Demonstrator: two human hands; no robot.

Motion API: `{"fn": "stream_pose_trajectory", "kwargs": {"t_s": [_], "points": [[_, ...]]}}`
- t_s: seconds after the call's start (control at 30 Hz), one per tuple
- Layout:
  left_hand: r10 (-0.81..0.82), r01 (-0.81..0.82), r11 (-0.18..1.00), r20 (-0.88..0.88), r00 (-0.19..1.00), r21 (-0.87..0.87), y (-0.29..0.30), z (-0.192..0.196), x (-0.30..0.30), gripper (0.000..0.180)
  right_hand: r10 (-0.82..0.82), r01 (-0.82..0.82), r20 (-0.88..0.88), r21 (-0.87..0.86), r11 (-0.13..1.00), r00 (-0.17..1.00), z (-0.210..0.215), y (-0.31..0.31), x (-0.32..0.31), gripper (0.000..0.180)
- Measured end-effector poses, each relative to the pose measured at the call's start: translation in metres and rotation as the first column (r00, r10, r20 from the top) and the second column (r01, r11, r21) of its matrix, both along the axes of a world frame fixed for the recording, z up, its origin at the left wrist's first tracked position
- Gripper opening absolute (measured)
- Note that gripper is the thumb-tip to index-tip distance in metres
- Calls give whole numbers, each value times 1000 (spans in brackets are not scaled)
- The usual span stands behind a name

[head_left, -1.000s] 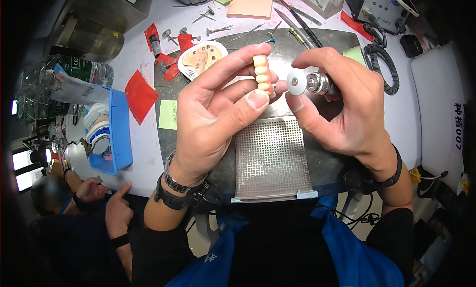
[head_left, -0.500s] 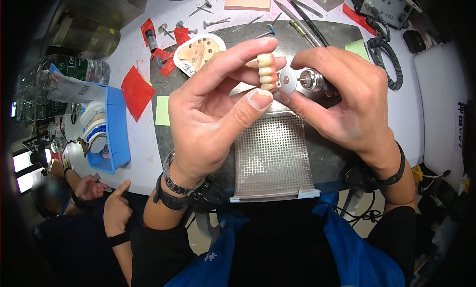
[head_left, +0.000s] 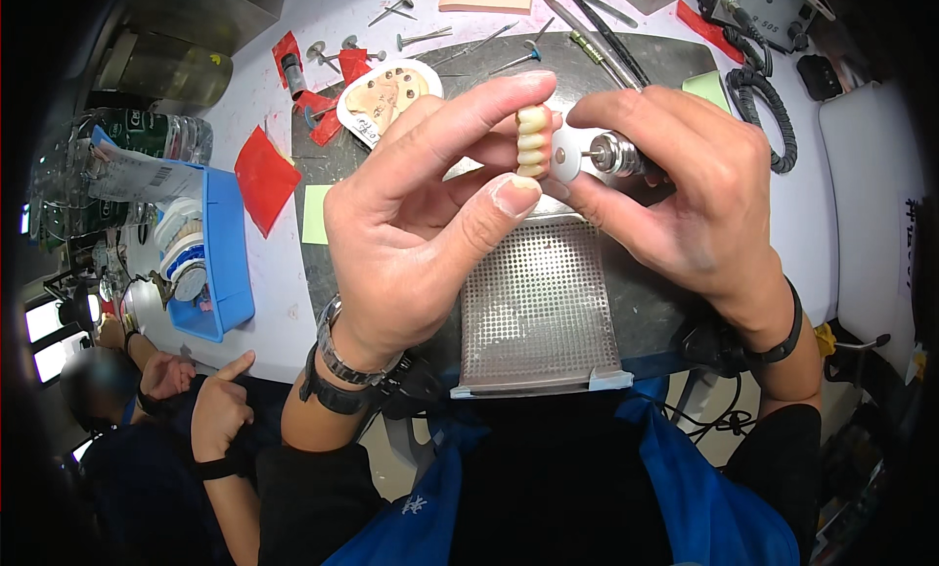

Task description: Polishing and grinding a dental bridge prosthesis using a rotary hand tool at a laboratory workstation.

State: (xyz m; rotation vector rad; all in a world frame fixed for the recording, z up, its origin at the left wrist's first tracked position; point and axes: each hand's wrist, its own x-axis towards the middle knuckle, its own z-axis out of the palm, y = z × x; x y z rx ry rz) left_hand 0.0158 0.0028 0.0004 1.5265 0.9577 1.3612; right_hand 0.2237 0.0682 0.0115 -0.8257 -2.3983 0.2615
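Note:
Between the thumb and fingers of my left hand (head_left: pixel 421 194) is a dental bridge (head_left: pixel 531 143), a row of several cream teeth along pink gum. My right hand (head_left: pixel 685 170) grips a rotary handpiece (head_left: pixel 616 155) with a metal collar. At its tip a thin white disc (head_left: pixel 564 156) stands against or very close to the pink side of the bridge; contact cannot be made out for sure. Under both hands lies a perforated metal tray (head_left: pixel 533 312). Behind my left fingers sits a dental cast (head_left: pixel 386 101) with several dark holes in a white base.
At the left stand a blue bin (head_left: pixel 230 253) and a red square sheet (head_left: pixel 267 180). Burs and discs (head_left: pixel 425 38) lie at the back near slim tools (head_left: pixel 602 38). A control box (head_left: pixel 768 13) with a coiled cord (head_left: pixel 768 116) is back right. Another person's hand (head_left: pixel 223 409) points at lower left.
The bridge has shifted slightly right and turned a little in my left hand. The disc now shows narrower and closer to the bridge. The other person's pointing hand has moved slightly left.

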Motion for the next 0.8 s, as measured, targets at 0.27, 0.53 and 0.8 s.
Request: {"fn": "stream_pose_trajectory", "kwargs": {"t_s": [0.27,0.53,0.8], "points": [[-3,3,1000,-20,1000,-6,0,0,-1,54,7,-7,-24,20,1000,1000,0,1,0,30],[15,-5,997,127,992,-76,1,0,3,57,34,-32,-41,45,998,999,-1,1,1,28],[-72,179,947,370,926,-265,3,4,-1,67,23,-18,-146,34,999,989,1,1,-3,31]]}}
